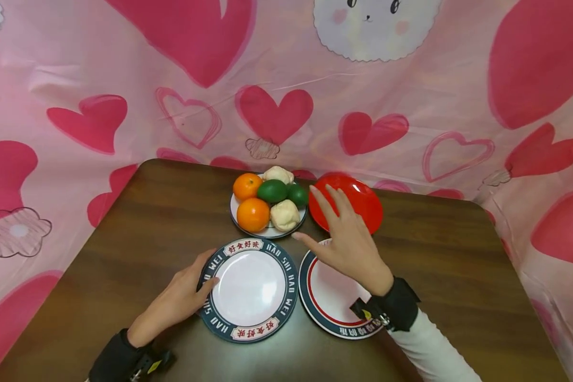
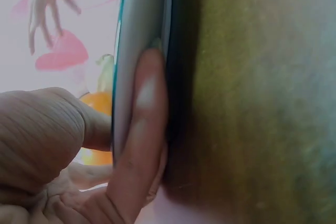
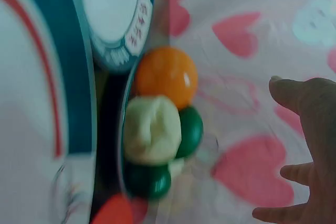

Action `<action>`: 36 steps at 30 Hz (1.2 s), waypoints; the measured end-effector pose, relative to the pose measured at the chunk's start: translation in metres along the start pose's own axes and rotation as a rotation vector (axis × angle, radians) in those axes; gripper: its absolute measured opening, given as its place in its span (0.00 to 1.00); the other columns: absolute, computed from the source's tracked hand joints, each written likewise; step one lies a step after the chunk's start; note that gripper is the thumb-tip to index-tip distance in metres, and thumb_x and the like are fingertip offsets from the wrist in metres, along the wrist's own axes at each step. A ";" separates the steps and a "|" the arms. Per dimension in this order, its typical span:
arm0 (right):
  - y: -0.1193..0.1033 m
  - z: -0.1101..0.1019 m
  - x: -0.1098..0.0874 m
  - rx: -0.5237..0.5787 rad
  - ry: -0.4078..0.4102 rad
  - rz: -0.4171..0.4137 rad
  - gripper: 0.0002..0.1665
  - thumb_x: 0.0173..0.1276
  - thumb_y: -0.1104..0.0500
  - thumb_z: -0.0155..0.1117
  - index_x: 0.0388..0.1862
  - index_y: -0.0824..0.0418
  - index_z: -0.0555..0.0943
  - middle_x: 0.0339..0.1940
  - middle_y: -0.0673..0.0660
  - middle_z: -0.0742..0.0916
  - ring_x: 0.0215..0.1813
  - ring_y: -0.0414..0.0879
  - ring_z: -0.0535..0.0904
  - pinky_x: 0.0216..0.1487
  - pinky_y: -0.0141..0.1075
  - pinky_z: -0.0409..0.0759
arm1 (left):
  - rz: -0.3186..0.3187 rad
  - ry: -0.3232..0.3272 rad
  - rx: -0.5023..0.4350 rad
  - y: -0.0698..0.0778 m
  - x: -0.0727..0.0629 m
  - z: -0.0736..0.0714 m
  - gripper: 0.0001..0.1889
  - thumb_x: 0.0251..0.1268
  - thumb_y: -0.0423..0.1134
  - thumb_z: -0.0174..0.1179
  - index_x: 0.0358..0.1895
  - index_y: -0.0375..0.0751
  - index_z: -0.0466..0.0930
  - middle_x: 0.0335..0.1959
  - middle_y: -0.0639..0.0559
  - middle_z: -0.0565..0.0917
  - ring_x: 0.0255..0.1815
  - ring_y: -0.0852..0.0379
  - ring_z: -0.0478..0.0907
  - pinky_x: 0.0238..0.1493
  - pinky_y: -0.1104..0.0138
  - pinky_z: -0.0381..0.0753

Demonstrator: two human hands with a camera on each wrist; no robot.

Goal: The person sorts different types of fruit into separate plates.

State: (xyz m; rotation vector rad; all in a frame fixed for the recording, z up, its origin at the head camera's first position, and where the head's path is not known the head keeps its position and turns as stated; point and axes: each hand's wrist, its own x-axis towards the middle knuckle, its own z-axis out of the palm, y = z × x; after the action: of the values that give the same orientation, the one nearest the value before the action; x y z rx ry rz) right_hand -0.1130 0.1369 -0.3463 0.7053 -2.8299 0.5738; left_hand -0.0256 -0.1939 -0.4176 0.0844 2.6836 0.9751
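My left hand [image 1: 181, 292] grips the left rim of a round plate [image 1: 251, 289] with a dark teal lettered border, thumb on top and fingers underneath. In the left wrist view, this plate [image 2: 142, 19] is edge-on, with the fingers along its underside near the wood. My right hand [image 1: 348, 241] holds nothing, its fingers spread over the gap between a red plate [image 1: 365, 207] and a teal-rimmed plate with a red ring [image 1: 334, 292]. Part of that ringed plate is hidden by the hand and wrist.
Behind the lettered plate stands a smaller plate [image 1: 270, 232] bearing oranges [image 1: 253, 215], dark green oval fruits [image 1: 272, 191] and cream-coloured, bun-like pieces [image 1: 285, 215]. All rest on a brown wooden table [image 1: 458, 265]. A pink heart-printed cloth [image 1: 172, 69] hangs along its far edge.
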 end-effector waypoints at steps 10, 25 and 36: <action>-0.061 0.043 0.070 -0.107 -0.115 -0.267 0.46 0.69 0.35 0.65 0.80 0.50 0.64 0.75 0.61 0.72 0.74 0.56 0.69 0.65 0.55 0.80 | 0.034 0.020 -0.005 0.004 0.004 0.002 0.37 0.74 0.41 0.61 0.79 0.39 0.53 0.74 0.32 0.67 0.70 0.32 0.72 0.64 0.41 0.76; -0.079 0.081 0.100 -0.349 -0.247 -0.279 0.44 0.71 0.34 0.61 0.79 0.54 0.66 0.69 0.60 0.77 0.71 0.53 0.72 0.66 0.45 0.78 | 0.036 0.043 0.005 0.000 -0.002 0.003 0.37 0.74 0.40 0.60 0.79 0.38 0.52 0.75 0.31 0.66 0.72 0.31 0.69 0.66 0.40 0.74; -0.084 0.093 0.099 -0.346 -0.292 -0.268 0.42 0.68 0.38 0.67 0.76 0.51 0.68 0.71 0.60 0.73 0.71 0.54 0.69 0.63 0.49 0.81 | 0.022 0.060 -0.011 -0.005 -0.007 0.006 0.36 0.74 0.39 0.61 0.79 0.38 0.54 0.74 0.32 0.67 0.70 0.33 0.71 0.68 0.40 0.73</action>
State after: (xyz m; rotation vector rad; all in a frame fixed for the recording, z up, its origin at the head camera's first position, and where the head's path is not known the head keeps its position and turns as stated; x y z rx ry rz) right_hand -0.1656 -0.0103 -0.3790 1.1457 -2.9020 -0.0688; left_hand -0.0166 -0.1947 -0.4237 0.0833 2.7369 1.0150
